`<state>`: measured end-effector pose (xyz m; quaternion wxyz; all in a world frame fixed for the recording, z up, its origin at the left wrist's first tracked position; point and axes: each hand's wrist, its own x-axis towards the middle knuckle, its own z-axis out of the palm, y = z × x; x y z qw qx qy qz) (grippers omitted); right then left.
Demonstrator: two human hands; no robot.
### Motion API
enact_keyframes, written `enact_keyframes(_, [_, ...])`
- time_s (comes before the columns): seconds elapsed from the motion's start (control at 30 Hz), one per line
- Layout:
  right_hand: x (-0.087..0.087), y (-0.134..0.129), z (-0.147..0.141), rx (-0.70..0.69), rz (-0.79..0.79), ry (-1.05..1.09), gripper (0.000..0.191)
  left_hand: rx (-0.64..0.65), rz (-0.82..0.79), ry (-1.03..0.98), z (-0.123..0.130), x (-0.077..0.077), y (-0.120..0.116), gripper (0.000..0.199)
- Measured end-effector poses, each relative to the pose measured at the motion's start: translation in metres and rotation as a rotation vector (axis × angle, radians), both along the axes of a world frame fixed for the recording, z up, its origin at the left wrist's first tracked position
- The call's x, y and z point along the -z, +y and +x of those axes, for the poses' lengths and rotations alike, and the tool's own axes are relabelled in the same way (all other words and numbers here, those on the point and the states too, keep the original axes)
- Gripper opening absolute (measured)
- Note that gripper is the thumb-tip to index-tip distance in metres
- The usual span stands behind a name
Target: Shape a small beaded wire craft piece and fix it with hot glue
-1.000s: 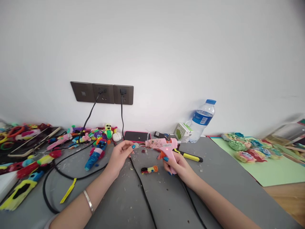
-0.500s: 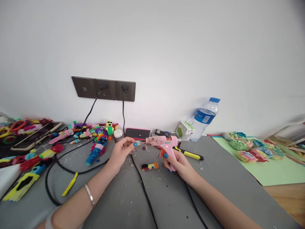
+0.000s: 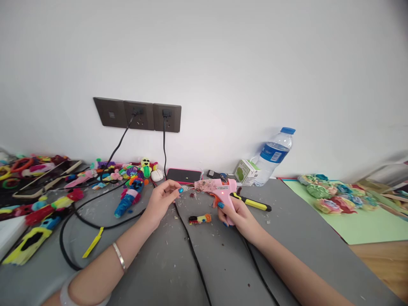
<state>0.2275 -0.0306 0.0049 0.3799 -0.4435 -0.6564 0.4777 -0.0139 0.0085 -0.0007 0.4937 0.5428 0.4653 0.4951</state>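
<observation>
Gripping the handle of a pink plastic glue gun [image 3: 218, 190] in my right hand [image 3: 235, 216], I have my fingers curled around it and my blue-painted forefinger lying by the orange trigger. The gun's barrel is speckled with dried glue and scraps, and its nozzle points left toward my left hand [image 3: 161, 200]. That hand pinches something very small between thumb and forefinger just at the nozzle tip; it is too tiny for me to say what it is. A thin metal bangle [image 3: 119, 256] rings my left forearm.

Between my hands, on the matte grey table mat [image 3: 296, 242], lies a short fuzzy piece [image 3: 199, 219] banded in black, yellow and orange. The mat is flecked with pale crumbs of glue. Black rubbery cables [image 3: 191, 250] run across it toward me, and two rise to the dark wall sockets [image 3: 137, 114]. Just behind the gun lies a slim yellow-and-black utility knife [image 3: 251, 203], and beyond it a small green-and-white carton [image 3: 245, 172] and a clear plastic water bottle [image 3: 273, 156] with a blue cap. A flat dark phone [image 3: 184, 175] in a pink case rests near the wall. To my left sprawl bright, furry pipe-cleaner figures [image 3: 127, 199]; to my far right, ruffled pastel flowers [image 3: 331, 197] sit on a smooth green sheet [image 3: 366, 225].
</observation>
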Motion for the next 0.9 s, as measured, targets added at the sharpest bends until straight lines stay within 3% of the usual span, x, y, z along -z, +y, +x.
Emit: enact_keyframes(0.9, [0.0022,0.0002,0.0007,0.025,0.007,0.002,0.040,-0.041,-0.002,-0.044,0.0012,-0.0027,-0.0016,0.029])
